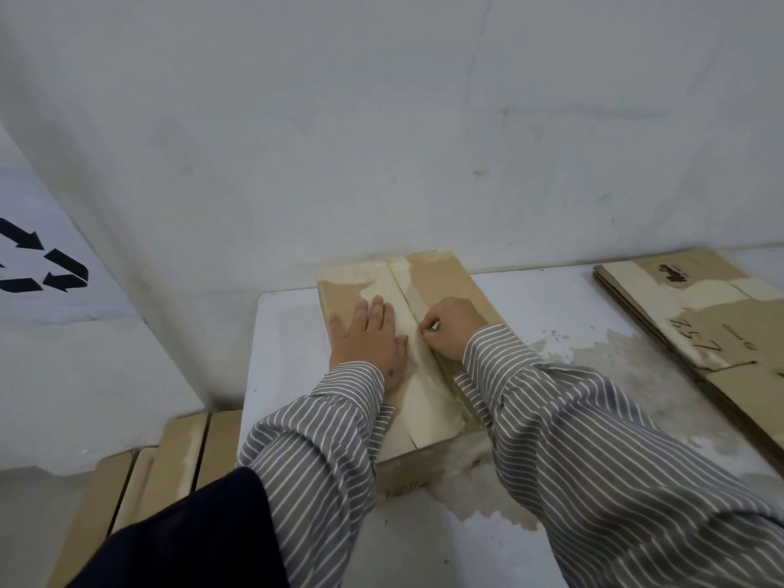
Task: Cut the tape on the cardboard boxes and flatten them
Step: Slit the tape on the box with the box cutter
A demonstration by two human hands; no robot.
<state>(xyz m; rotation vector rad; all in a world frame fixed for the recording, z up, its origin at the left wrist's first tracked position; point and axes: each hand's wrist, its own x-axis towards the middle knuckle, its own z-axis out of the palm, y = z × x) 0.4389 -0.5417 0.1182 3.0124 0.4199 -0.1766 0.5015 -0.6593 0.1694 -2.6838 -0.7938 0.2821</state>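
Note:
A closed cardboard box (441, 273) lies on a white table (560, 299) in front of me, its top flaps meeting at a taped centre seam (401, 286). My left hand (368, 337) presses flat on the left flap with straight fingers. My right hand (449, 326) is curled round a small cutter at the seam; only a dark tip of the tool shows under the fingers. Both arms wear grey striped sleeves that cover the near part of the box.
A pile of flattened cardboard (712, 316) lies on the table at the right. More boxes (178, 451) stand low at the left beside the table. A white bag with a recycling symbol (42, 265) leans at the far left. A wall stands just behind the box.

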